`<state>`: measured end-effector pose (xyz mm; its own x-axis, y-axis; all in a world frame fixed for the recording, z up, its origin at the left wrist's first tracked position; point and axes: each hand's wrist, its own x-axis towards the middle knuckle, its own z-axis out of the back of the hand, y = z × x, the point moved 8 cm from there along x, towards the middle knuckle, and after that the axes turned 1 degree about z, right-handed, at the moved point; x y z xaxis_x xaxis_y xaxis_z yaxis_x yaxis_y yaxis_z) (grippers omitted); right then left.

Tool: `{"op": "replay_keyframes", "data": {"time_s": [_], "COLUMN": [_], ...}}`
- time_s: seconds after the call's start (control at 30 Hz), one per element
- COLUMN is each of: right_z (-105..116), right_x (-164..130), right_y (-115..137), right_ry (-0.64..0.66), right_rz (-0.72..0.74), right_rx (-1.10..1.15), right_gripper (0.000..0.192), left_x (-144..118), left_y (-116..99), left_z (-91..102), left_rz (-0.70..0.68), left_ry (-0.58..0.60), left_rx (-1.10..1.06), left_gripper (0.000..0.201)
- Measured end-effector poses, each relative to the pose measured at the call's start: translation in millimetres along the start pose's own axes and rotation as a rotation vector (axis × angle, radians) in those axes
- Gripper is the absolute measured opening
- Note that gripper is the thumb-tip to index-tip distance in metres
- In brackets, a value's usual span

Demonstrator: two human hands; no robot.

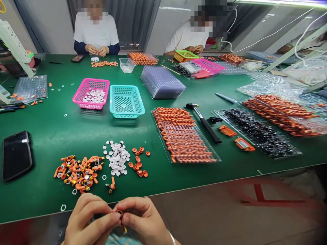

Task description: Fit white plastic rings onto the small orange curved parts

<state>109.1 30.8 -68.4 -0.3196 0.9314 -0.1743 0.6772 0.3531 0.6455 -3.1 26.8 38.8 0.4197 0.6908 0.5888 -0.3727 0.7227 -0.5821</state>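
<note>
My left hand [88, 221] and my right hand [143, 216] meet just in front of the table's near edge. Both pinch a small orange earbud shell [120, 214], and a gold-coloured strip hangs below it. My fingers hide most of the piece. Beyond them on the table lies a heap of orange earbud pieces [81, 173] with gold tips. A single earbud piece [112, 183] rests apart from the heap. To its right are a pile of small white discs [119, 159] and several loose orange caps [138, 166].
On the green table [76, 136] stand a pink basket [108, 89] with white bits, a turquoise basket [127, 115] and stacked clear trays [163, 83]. Rightward lie a tray of orange parts [185, 139], a hammer [208, 127] and black parts [258, 131]. A phone [17, 156] lies left. Two people sit opposite.
</note>
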Motion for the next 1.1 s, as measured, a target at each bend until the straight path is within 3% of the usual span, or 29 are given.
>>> {"op": "replay_keyframes", "data": {"time_s": [0.37,0.73,0.9,1.1], "right_z": [-4.9,1.3,4.0,-0.4], "right_x": [0.9,-1.7,-0.9,-1.1], "right_y": [5.5,5.6,2.3,-6.3], "right_ry": [-0.005,-0.053,-0.101,-0.107], "right_rz": [0.002,0.093,0.044,-0.043], "right_rx": [-0.025,-0.075,-0.062,0.069], "right_gripper": [0.016,0.018,0.017,0.02], "left_x": [1.2,-5.9,-11.3,-7.2], "left_y": [-11.6,-12.3,-6.4,-6.8], "left_z": [4.8,2.8,0.0,6.2], "left_rz": [-0.129,-0.145,-0.095,-0.064], "left_ry": [-0.019,0.01,0.073,-0.03], "left_rx": [0.172,0.214,0.224,0.169], "left_gripper": [0.016,0.015,0.019,0.02]}}
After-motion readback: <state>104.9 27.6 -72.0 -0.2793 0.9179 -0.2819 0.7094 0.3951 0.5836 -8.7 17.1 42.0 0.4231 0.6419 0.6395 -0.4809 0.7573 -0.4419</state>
